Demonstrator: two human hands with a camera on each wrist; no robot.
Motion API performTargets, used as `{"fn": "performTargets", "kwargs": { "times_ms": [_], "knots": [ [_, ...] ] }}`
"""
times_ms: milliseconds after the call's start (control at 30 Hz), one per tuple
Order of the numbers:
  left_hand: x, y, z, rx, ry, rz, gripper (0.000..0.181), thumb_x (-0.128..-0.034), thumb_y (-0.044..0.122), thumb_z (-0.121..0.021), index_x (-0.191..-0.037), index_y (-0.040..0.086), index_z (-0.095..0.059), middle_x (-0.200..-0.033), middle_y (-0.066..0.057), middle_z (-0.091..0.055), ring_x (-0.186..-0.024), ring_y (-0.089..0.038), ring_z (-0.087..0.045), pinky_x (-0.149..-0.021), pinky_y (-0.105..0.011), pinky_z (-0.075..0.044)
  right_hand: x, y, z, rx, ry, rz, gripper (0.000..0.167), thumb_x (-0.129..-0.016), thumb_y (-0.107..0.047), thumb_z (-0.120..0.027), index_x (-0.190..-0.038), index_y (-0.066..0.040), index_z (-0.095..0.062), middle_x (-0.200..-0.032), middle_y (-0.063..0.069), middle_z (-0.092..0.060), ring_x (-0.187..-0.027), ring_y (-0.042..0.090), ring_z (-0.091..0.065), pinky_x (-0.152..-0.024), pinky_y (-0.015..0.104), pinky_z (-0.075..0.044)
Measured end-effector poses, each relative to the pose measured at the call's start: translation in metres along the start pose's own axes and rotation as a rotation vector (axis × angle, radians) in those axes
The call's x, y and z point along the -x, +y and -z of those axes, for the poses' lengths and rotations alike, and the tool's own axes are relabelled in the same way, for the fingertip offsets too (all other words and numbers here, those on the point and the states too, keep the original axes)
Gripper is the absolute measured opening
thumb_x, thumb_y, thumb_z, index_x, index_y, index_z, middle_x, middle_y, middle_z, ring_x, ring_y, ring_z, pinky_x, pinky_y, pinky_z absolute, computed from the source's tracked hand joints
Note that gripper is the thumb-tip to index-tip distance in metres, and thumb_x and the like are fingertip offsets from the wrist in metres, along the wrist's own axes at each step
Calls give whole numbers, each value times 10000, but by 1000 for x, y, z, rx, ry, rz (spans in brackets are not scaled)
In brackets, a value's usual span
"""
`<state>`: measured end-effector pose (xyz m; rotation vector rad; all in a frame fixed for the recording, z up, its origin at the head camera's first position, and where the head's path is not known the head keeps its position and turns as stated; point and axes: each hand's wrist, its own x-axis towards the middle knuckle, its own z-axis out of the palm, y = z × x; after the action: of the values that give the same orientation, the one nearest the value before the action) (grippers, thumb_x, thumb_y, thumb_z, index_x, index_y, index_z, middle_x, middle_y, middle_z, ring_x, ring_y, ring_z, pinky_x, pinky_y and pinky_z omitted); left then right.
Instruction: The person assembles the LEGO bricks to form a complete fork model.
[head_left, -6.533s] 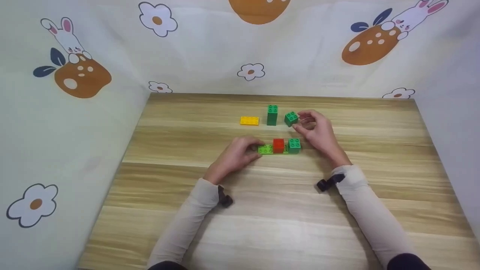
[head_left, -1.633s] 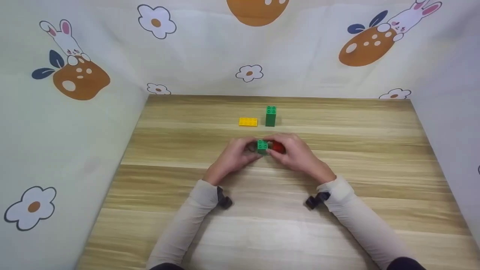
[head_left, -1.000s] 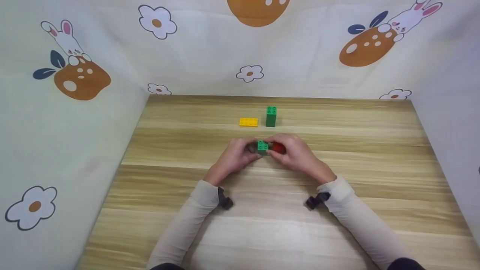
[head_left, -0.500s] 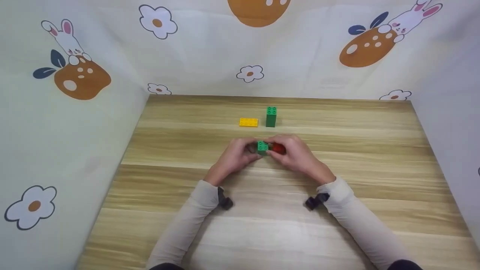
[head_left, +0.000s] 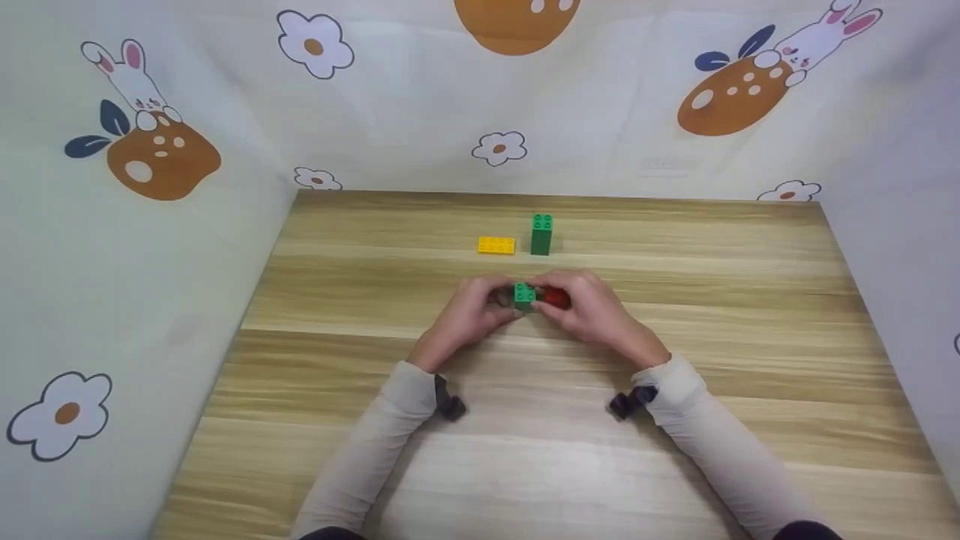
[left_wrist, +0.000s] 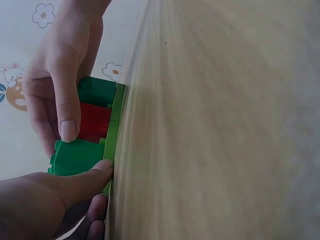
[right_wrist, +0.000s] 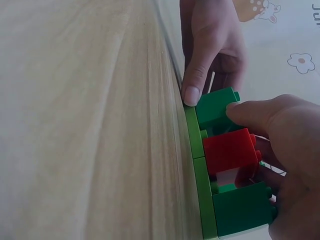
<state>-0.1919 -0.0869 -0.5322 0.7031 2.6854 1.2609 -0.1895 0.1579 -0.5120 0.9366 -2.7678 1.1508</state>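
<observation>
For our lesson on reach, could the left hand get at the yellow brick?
Probably yes: only bare table shows between the left hand and the yellow brick, though that hand must first release the light green plate.

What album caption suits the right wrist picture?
Right hand gripping a green block, left hand holding the light green plate beneath, red block alongside.

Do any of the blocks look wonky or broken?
Nothing stands out: the yellow plate lies flat, the tall green piece stands upright, and nothing looks broken. I can't tell whether the green block the right hand pinches is pressed all the way down.
</observation>
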Motion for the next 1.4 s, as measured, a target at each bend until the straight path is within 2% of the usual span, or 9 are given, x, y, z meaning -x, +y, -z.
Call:
{"fn": "performTargets", "kwargs": {
  "times_ms": [267, 533, 767, 1067, 1400],
  "knots": [
    [1, 0, 0, 4, 5, 2, 285, -937, 197, -871, -1196, 106, -797, -1071, -38, -805, -938, -160, -722, -882, -352, -631, -1, 0, 1, -7, -17, -19, 337, -984, -242, -820, -1312, -169, -788, -1270, 40, -797, -1067, 187, -726, -900, 374, -611],
    [0, 0, 1, -16, 4, 12, 312, -926, 181, -878, -1215, 99, -795, -1107, -57, -790, -981, -193, -717, -910, -368, -625, 0, 2, 0, -14, -8, -19, 333, -987, -242, -819, -1313, -181, -789, -1249, 16, -801, -1019, 173, -714, -856, 352, -603],
    [0, 1, 1, -19, -7, 35, 337, -916, 169, -885, -1234, 100, -796, -1105, -72, -762, -995, -203, -696, -913, -369, -614, -1, 1, 0, -6, -6, -18, 337, -992, -247, -813, -1319, -169, -787, -1261, 15, -800, -1039, 174, -718, -885, 358, -598],
    [-1, 1, 0, -36, -19, 34, 296, -924, 180, -878, -1200, 103, -804, -1085, -51, -787, -982, -197, -707, -910, -372, -619, -1, -2, 2, 11, -25, -31, 339, -993, -246, -812, -1322, -168, -785, -1284, 31, -793, -1088, 193, -728, -938, 405, -613],
    [-1, 2, 1, -17, -32, 38, 273, -935, 160, -862, -1195, 103, -800, -1099, -56, -788, -995, -195, -712, -935, -374, -621, 0, 2, 0, 12, -6, 1, 344, -994, -249, -812, -1327, -174, -778, -1248, 19, -803, -998, 167, -718, -843, 352, -609]
  ]
}}
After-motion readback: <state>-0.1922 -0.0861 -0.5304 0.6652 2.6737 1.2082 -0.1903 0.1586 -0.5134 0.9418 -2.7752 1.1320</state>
